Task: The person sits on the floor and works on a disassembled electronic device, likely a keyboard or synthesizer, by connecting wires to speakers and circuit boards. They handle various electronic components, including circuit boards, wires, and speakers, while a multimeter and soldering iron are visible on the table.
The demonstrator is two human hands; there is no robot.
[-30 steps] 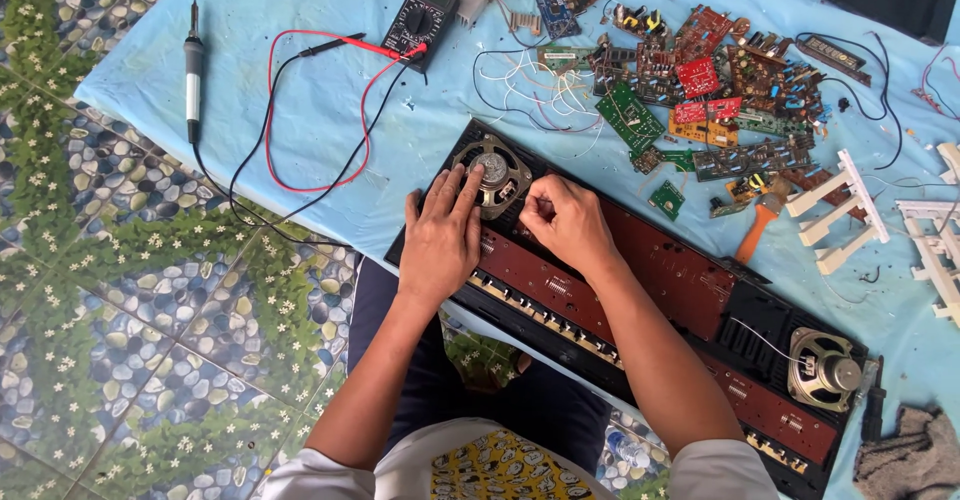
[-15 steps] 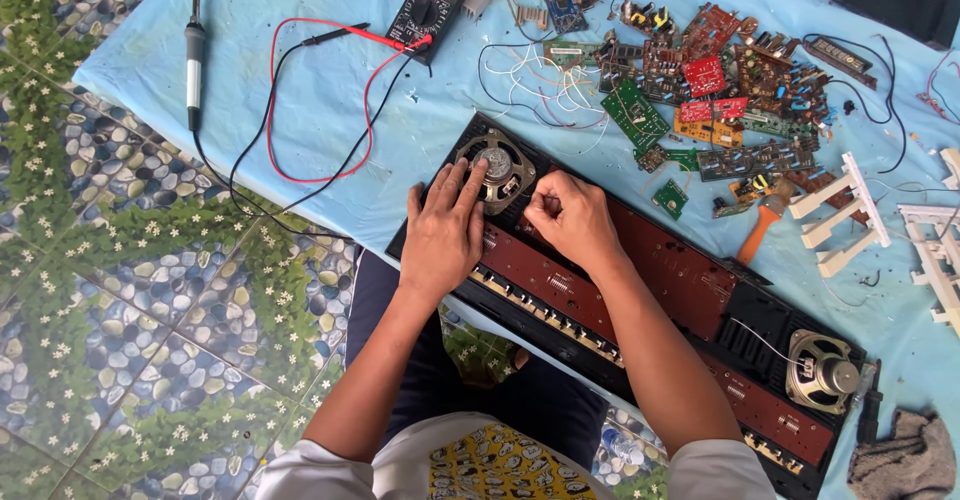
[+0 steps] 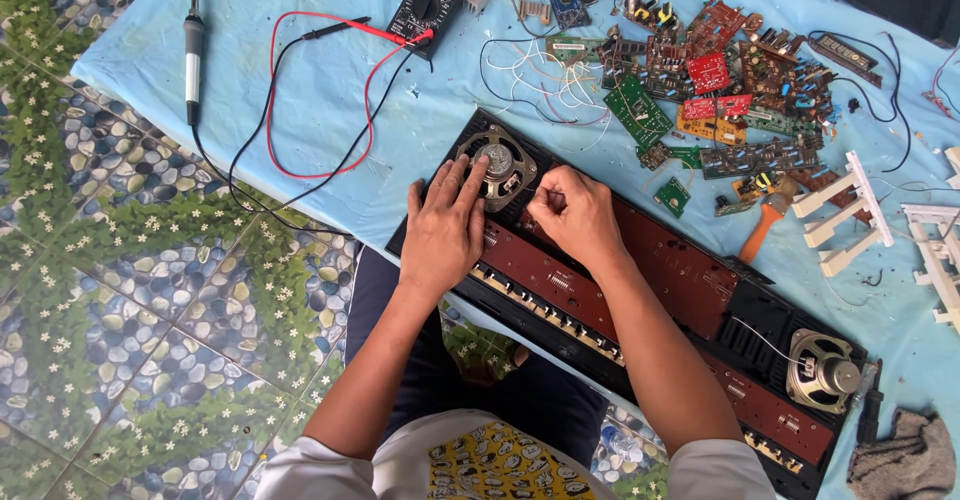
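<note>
Take the round speaker (image 3: pixel 497 167) as your mark: beyond it white wires (image 3: pixel 545 80) and heaped circuit boards (image 3: pixel 720 90) crowd the way; to its left bare blue cloth (image 3: pixel 330 130) lies open, crossed only by red and black leads (image 3: pixel 300 110)

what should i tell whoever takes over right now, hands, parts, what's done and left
Left hand: flat on the opened keyboard case, fingers on the left speaker.
Right hand: closed, pinching something too small to tell beside that speaker.
Done: case open, red boards and both speakers exposed; right speaker untouched.
Nearby on the blue sheet: multimeter, soldering iron, loose circuit boards.
Left: the left speaker remains seated in the case.
</note>
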